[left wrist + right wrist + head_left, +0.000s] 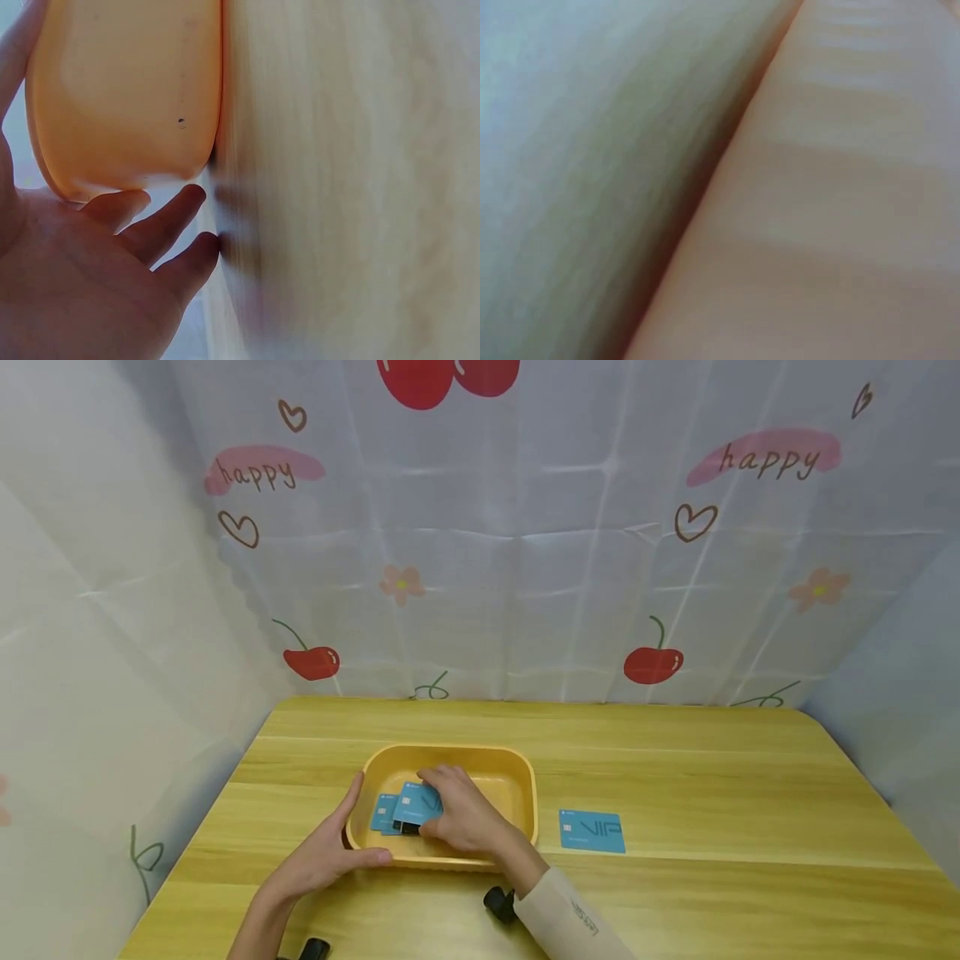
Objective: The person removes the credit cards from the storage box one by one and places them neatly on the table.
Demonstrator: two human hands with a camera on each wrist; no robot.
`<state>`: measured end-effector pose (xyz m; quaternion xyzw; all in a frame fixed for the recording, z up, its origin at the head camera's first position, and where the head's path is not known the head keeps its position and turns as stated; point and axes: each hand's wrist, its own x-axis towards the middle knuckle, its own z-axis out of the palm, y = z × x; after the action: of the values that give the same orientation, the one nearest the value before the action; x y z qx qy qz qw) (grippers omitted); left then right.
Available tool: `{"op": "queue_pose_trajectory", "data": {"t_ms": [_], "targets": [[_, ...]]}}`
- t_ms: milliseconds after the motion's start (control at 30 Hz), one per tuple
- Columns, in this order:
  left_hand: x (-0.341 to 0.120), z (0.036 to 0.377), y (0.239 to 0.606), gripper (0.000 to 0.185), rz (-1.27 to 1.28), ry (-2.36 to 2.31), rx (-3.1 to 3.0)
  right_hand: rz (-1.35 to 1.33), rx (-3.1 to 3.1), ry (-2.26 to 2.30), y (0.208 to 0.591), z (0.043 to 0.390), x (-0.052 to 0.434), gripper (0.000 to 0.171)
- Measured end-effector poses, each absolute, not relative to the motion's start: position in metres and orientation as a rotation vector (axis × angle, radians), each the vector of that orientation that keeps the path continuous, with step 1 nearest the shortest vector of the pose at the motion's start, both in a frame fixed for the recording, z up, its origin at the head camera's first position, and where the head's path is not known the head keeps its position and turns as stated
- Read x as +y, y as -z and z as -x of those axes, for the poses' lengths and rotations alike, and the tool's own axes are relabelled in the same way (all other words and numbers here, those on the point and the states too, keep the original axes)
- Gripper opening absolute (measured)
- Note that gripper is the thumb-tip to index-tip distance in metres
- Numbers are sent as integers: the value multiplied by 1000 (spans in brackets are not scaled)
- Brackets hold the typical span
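Observation:
A yellow tray (457, 752) with rounded corners stands on the wooden table. My left hand (322, 853) grips its left end, thumb along the front wall and forefinger at the left side; in the left wrist view the other fingers (169, 221) lie near that end wall. Inside the tray, my right hand (465, 814) pinches a blue VIP card (416, 802) by its right part. Another blue card (382, 810) lies partly under it, and something black (408, 828) shows below its front edge. The right wrist view holds only the tray's ridged outer wall (840, 202) and the table.
One more blue VIP card (592, 832) lies on the table (720, 793) right of the tray. Black devices (498, 903) show by both wrists. A white curtain (517, 568) printed with cherries and hearts hangs behind the table and along its sides.

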<state>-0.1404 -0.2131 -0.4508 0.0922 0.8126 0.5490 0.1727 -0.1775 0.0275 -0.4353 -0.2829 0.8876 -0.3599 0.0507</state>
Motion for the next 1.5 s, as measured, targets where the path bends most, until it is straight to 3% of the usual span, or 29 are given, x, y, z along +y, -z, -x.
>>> {"op": "queue_pose_trajectory", "data": {"t_ms": [400,933,1500], "targets": [[-213,142,451,117,-258,-1537,2323,828,2697,1227,418,165,51,65],[-213,142,450,120,-251,-1515,2354,972,2681,1193,401,149,97,63],[-212,141,448,118,-263,-1520,2331,939,2794,1114,403,124,140,61]]}}
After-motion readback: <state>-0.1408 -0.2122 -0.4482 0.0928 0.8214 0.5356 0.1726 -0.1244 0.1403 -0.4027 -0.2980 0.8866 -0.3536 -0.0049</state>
